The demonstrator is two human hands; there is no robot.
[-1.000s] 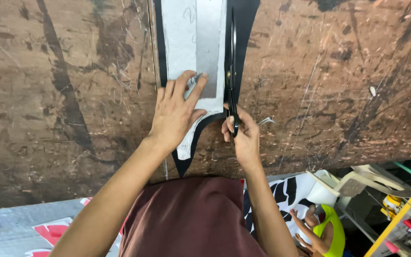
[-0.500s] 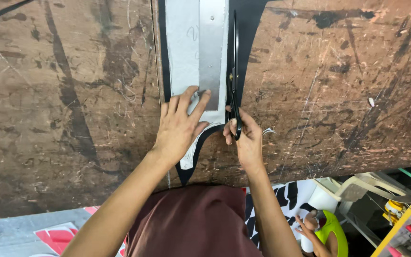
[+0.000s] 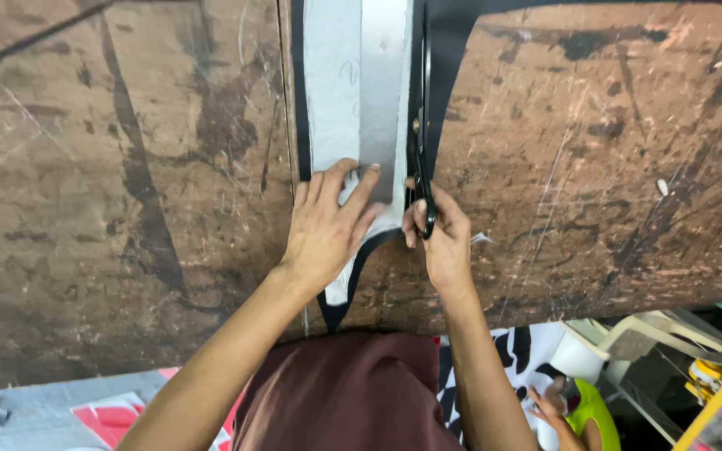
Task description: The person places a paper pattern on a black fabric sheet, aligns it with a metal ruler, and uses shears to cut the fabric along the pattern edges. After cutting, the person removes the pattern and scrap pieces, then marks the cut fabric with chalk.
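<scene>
pressing your left hand (image 3: pixel 325 230) flat, fingers spread, on one grey pattern piece (image 3: pixel 353 108), you grasp one pair of black scissors (image 3: pixel 421 125) in your right hand (image 3: pixel 438 238).

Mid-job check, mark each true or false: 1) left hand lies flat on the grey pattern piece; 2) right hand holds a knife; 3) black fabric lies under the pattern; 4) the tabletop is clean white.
1) True: the left hand presses flat on the grey pattern piece.
2) False: the right hand holds black scissors.
3) True: black fabric shows along the pattern's edges.
4) False: the table is brown, scratched and stained.
</scene>
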